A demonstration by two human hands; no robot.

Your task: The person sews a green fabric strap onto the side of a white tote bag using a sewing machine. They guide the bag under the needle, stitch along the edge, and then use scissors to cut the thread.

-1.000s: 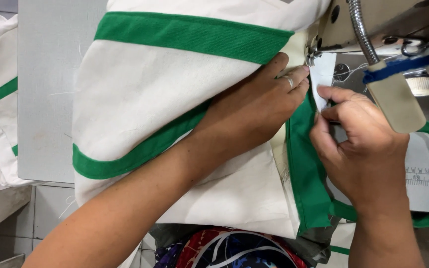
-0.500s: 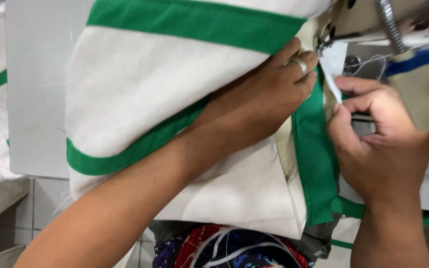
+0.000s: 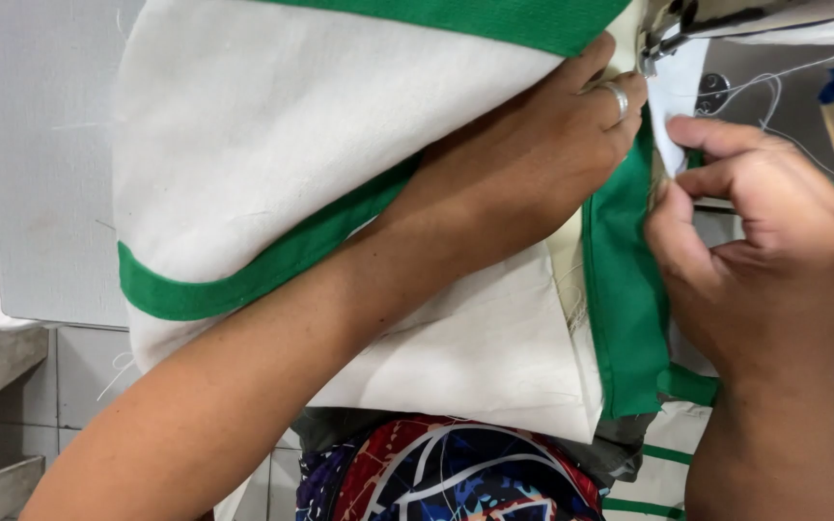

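One cream bag (image 3: 272,174) — green-trimmed, bunched

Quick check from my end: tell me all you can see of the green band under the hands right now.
The green band is a woven-looking fabric strip stitched along the edge of the cream cloth. It runs up towards the sewing machine, flat and slightly puckered. The left hand presses the cloth beside it; the right hand pinches its edge. Similar green stripes cross the cloth elsewhere.

Bright, even overhead light, soft shadows, sharp focus, slight blur at edges.
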